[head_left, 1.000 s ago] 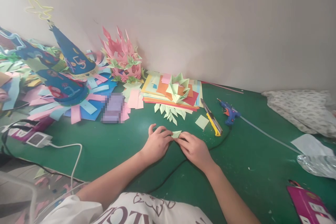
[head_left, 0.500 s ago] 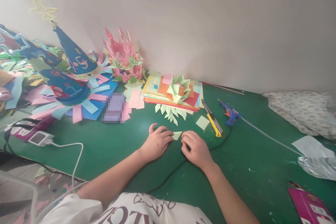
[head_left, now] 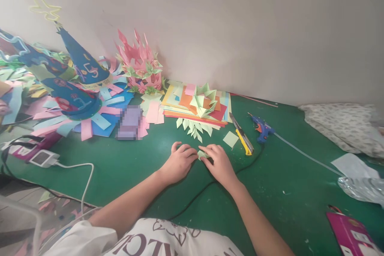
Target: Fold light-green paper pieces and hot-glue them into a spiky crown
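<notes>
left hand (head_left: 179,163): presses green paper (head_left: 202,154) flat | right hand (head_left: 220,163): fingers pinch and fold its edge | paper: on green table (head_left: 144,160), just before leaf pile (head_left: 194,127) near far edge | step: likely creasing a fold; next calls for firm press along crease

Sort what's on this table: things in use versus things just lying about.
In use: left hand and right hand pressing a light green paper piece.
Lying about: green paper square, yellow utility knife, blue glue gun, coloured paper stack.

Soft, even daylight is cast from above; edges are bent by wide-angle distortion, and slight blur is seen throughout.
</notes>
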Demonstrator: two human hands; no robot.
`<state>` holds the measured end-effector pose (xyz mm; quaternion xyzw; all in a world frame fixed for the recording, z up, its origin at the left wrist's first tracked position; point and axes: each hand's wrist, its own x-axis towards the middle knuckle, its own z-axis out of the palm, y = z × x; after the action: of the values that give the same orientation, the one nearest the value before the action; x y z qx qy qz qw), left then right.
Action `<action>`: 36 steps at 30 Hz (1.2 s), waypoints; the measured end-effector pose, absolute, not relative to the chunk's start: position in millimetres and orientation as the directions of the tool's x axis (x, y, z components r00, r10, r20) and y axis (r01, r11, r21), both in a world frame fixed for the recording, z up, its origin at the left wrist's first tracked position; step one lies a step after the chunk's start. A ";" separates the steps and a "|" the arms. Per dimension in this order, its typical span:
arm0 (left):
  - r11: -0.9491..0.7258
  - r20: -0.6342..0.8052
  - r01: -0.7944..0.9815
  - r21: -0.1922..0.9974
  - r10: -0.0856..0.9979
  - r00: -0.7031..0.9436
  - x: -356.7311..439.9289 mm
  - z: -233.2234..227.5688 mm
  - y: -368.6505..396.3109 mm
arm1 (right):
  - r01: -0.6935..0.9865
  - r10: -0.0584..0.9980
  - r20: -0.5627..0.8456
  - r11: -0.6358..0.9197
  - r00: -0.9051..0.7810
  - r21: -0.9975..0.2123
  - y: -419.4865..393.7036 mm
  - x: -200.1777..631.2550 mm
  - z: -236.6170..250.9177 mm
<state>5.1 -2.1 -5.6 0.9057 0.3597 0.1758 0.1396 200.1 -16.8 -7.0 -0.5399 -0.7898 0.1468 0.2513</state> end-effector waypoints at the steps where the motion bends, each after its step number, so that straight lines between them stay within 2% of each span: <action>1: -0.699 0.218 0.606 0.379 0.704 0.676 6.3 -6.1 -3.2 | 0.779 0.937 0.223 0.348 -0.269 -0.521 -16.6 199.8 -7.5; 7: -0.705 0.210 0.601 0.376 0.697 0.686 8.6 -7.6 -7.6 | 0.771 0.966 0.196 0.254 -0.169 -0.584 -15.4 195.2 -9.1; 14: -0.683 0.188 0.638 0.357 0.721 0.667 8.2 -5.6 -7.6 | 0.742 0.978 0.150 0.207 -0.144 -0.638 -13.9 196.2 -5.2; 24: -0.681 0.196 0.673 0.287 0.730 0.655 5.8 -7.4 -5.4 | 0.803 0.983 0.181 0.116 -0.011 -0.585 -9.0 183.8 -4.8; 36: -0.660 0.167 0.687 0.305 0.747 0.643 9.0 -3.9 -6.5 | 0.797 0.978 0.204 0.148 -0.031 -0.585 -10.4 186.8 -4.5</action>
<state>9.0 -6.5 -3.9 0.9001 0.3984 0.1404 0.1073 186.8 -10.4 -4.5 -0.6336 -0.7006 0.1573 0.2880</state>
